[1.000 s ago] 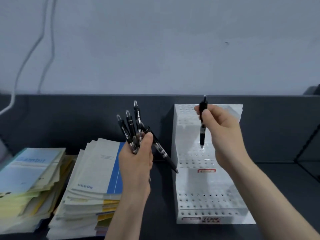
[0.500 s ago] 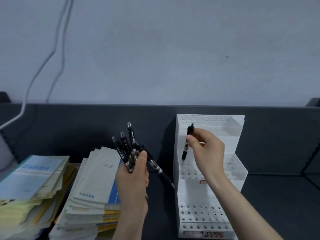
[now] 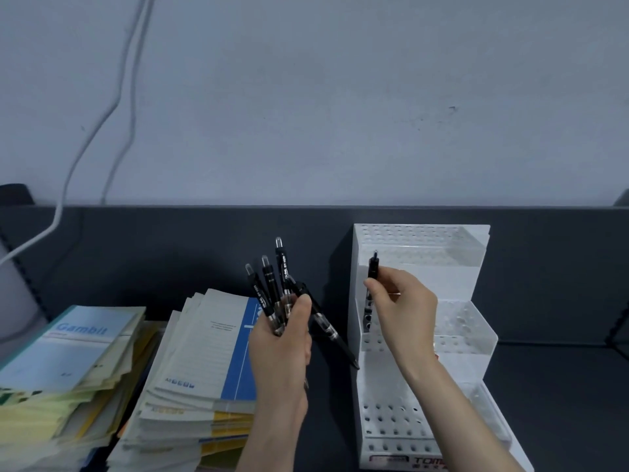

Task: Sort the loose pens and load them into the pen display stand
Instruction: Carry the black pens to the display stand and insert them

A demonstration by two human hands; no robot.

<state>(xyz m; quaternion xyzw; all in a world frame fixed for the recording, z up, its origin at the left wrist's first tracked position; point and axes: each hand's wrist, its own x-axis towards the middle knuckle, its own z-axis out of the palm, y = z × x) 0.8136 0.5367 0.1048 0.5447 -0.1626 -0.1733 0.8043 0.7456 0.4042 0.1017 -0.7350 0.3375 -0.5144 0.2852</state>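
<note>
The dark desk lay under both grips. Two stacks of notebooks sat to the left of the left hand's grip, the nearer stack partly behind that hand. The white pen display stand stood behind and below the right hand's pinch. The left hand had its fingers curled around a bundle of black pens, which fanned upward out of the fist, one slanting down toward the stand. The right hand pinched a single pen between thumb and fingertips. The pen was nearly upright, its lower end at the left side of the stand's middle step, just beneath the pinch.
</note>
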